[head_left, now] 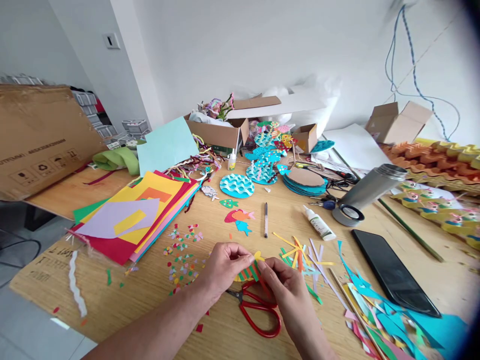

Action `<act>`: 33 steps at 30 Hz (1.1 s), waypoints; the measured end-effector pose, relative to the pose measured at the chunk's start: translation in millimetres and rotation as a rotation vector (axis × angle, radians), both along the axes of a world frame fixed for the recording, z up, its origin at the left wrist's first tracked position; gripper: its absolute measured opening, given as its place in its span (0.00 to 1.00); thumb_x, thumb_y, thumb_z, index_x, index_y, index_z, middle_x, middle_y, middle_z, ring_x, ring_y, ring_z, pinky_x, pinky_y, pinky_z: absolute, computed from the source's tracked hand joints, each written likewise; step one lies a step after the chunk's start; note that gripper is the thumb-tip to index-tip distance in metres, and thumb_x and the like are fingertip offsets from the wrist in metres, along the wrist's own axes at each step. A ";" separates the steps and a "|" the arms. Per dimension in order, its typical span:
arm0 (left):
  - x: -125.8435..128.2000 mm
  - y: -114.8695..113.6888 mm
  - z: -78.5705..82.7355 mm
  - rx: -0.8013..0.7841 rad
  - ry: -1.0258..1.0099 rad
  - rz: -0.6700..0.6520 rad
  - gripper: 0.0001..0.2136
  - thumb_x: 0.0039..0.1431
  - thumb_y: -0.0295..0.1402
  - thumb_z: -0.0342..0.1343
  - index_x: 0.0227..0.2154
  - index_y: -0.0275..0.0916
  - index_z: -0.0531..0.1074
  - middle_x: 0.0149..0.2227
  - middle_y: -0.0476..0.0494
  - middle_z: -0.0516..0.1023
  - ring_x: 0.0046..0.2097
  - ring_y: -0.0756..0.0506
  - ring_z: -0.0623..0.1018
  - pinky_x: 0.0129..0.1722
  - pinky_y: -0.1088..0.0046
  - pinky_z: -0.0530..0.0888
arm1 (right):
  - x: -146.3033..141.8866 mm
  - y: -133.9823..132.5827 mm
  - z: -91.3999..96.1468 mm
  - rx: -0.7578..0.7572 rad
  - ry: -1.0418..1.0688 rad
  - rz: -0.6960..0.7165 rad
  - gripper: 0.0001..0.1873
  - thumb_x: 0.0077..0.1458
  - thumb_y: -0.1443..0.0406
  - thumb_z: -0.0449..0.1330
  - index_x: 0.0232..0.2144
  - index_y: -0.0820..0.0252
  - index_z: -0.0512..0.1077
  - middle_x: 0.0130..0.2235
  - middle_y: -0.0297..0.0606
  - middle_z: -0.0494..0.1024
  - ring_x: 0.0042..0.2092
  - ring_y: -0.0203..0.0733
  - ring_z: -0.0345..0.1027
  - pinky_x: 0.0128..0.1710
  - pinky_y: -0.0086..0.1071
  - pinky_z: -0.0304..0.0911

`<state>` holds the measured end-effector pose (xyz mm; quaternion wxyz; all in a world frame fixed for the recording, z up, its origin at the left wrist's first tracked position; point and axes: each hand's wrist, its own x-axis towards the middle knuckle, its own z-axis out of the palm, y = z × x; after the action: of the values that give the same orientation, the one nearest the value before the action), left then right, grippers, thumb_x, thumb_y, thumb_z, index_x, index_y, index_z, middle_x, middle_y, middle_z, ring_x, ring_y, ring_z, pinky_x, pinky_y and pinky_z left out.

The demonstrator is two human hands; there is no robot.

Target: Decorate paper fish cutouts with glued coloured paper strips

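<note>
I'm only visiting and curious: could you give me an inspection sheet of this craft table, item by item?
Surface: wooden table, largely covered with craft paper.
Job's things: striped paper cut-out; red scissors lying on the table just below the hands.
Clutter: coloured paper stack, paper scraps, paper strips, glue bottle, pen, phone, steel flask on its side.
Grippers: left hand and right hand both pinch the cut-out.
Cables: blue cable hanging on the wall.
Surroundings: cardboard boxes, white wall; no other person seen.
</note>
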<state>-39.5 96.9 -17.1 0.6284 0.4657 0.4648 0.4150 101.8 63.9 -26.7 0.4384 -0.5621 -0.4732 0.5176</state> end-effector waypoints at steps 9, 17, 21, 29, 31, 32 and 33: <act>0.6 -1.9 3.6 0.007 0.036 0.027 0.11 0.44 0.38 0.61 0.20 0.34 0.74 0.20 0.49 0.70 0.26 0.51 0.67 0.28 0.76 0.63 | 0.6 -0.1 -1.4 -0.025 0.012 -0.013 0.24 0.46 0.45 0.61 0.21 0.61 0.66 0.18 0.27 0.57 0.21 0.30 0.45 0.17 0.25 0.41; 0.9 -2.1 -0.5 0.054 0.081 0.012 0.11 0.45 0.39 0.60 0.21 0.35 0.75 0.21 0.48 0.71 0.27 0.50 0.68 0.29 0.75 0.64 | -1.2 -0.9 0.1 0.020 -0.010 0.017 0.24 0.45 0.46 0.62 0.19 0.60 0.64 0.18 0.27 0.57 0.22 0.31 0.44 0.19 0.26 0.42; 1.2 -2.6 0.1 0.047 0.057 0.009 0.11 0.45 0.39 0.61 0.21 0.34 0.75 0.21 0.48 0.71 0.27 0.50 0.68 0.29 0.75 0.64 | -0.2 -1.1 -1.4 0.036 -0.027 0.011 0.24 0.47 0.47 0.61 0.19 0.60 0.63 0.19 0.27 0.56 0.22 0.30 0.44 0.20 0.26 0.41; 0.0 -2.5 5.0 0.028 0.019 -0.001 0.12 0.44 0.40 0.61 0.20 0.35 0.74 0.21 0.48 0.71 0.27 0.49 0.68 0.30 0.75 0.64 | 0.3 -1.0 1.1 0.008 -0.025 0.036 0.23 0.47 0.48 0.61 0.18 0.59 0.63 0.17 0.26 0.55 0.21 0.30 0.44 0.19 0.27 0.41; 0.4 -2.6 5.9 0.021 0.009 0.001 0.12 0.43 0.40 0.62 0.20 0.35 0.74 0.21 0.48 0.71 0.27 0.49 0.68 0.30 0.75 0.64 | 0.3 -0.8 0.8 0.007 -0.014 0.035 0.23 0.47 0.48 0.61 0.18 0.59 0.62 0.17 0.26 0.56 0.21 0.30 0.44 0.19 0.27 0.41; 0.6 -2.8 6.4 0.020 0.002 0.001 0.12 0.43 0.40 0.62 0.20 0.35 0.74 0.21 0.48 0.71 0.28 0.49 0.68 0.30 0.75 0.64 | 0.4 -0.8 0.6 0.007 -0.004 0.033 0.23 0.47 0.48 0.62 0.18 0.59 0.62 0.17 0.26 0.56 0.21 0.30 0.44 0.19 0.26 0.41; 0.8 -3.2 7.0 0.015 -0.004 0.002 0.12 0.43 0.40 0.62 0.19 0.35 0.74 0.21 0.48 0.71 0.27 0.50 0.68 0.30 0.75 0.64 | 0.6 -0.8 0.5 0.006 0.008 0.031 0.23 0.47 0.48 0.62 0.18 0.59 0.62 0.18 0.26 0.55 0.21 0.30 0.43 0.19 0.26 0.40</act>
<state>-38.7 93.8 -10.1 0.6254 0.4692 0.4607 0.4200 102.4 63.1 -26.2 0.4339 -0.5512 -0.4818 0.5252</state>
